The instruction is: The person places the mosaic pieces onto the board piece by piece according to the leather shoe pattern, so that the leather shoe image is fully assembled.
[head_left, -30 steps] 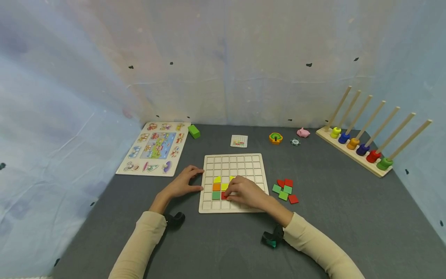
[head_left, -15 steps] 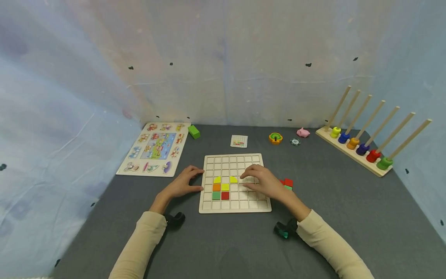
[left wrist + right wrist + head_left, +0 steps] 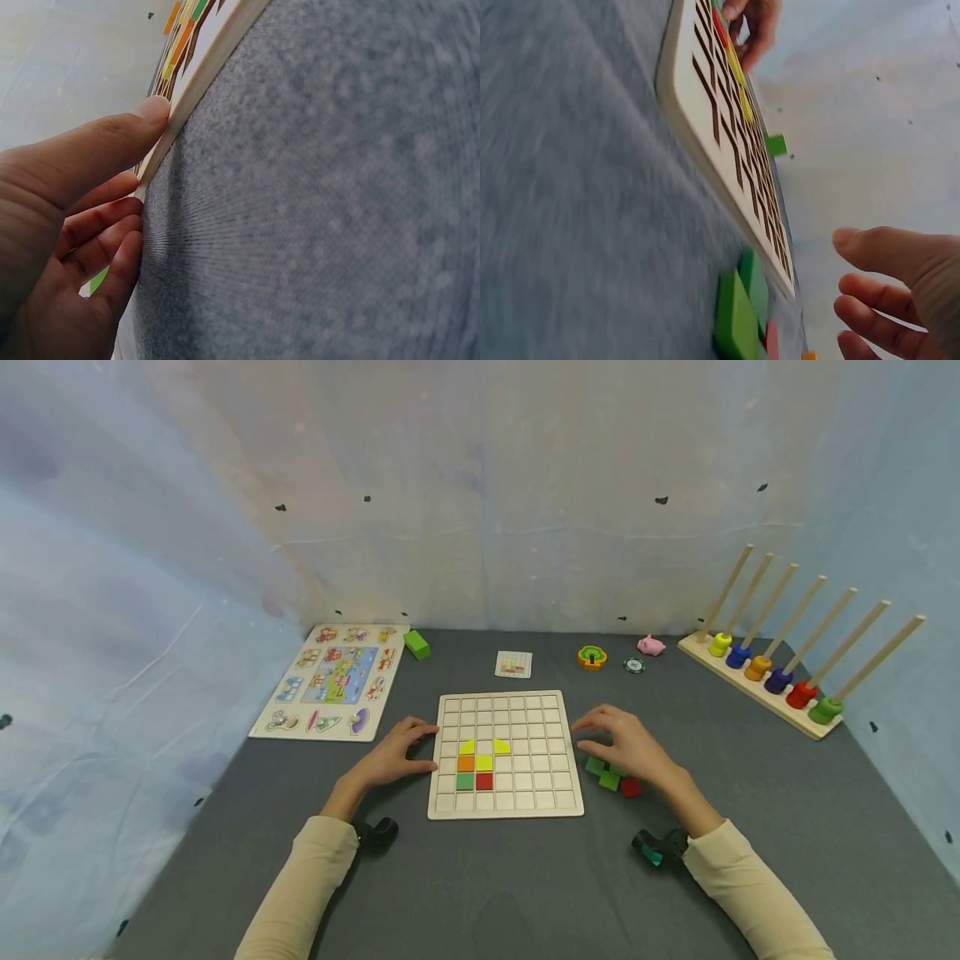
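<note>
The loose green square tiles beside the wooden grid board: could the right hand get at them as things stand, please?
Probably yes. The right hand hovers open just above the loose green square tiles, which lie on the grey felt table beside the wooden grid board, with nothing between.

The counter (image 3: 750,827) wears matt grey felt, fuzzy in the wrist views. The grid board (image 3: 506,802) is pale, smooth unvarnished wood. The tiles (image 3: 739,319) look like painted wood, slightly satin. The peg rack (image 3: 757,689) is bare wood too.
</note>
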Tool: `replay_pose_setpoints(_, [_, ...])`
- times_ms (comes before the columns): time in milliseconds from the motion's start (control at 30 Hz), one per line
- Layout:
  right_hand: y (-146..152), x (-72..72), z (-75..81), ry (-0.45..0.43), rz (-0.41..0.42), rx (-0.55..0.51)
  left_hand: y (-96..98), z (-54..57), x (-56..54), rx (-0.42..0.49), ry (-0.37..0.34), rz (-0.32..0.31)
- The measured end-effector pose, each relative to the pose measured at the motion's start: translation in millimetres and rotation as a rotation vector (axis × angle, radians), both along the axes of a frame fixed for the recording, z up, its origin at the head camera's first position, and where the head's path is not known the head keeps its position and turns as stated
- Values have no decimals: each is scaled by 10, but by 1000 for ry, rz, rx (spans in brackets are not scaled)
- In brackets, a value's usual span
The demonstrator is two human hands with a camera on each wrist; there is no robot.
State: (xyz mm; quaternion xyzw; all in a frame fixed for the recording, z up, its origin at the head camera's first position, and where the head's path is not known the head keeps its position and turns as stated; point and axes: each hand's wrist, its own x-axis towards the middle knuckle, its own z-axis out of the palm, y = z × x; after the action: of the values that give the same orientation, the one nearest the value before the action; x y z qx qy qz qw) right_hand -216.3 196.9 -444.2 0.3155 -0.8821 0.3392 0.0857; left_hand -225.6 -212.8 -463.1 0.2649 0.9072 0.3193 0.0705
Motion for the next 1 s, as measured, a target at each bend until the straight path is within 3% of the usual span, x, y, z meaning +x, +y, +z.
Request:
replay_pose_setpoints(400, [344,2,-34,-58,-62,69,-7,-20,-12,-8,7,5])
replay_pose_setpoints(733, [486,-1,-45,-115,-68,156,-7,-24,-10,-5,1,5])
replay_pose_setpoints(1000, [561,11,-77,-108,-40,171,-10,-34,-18,-3,3,7])
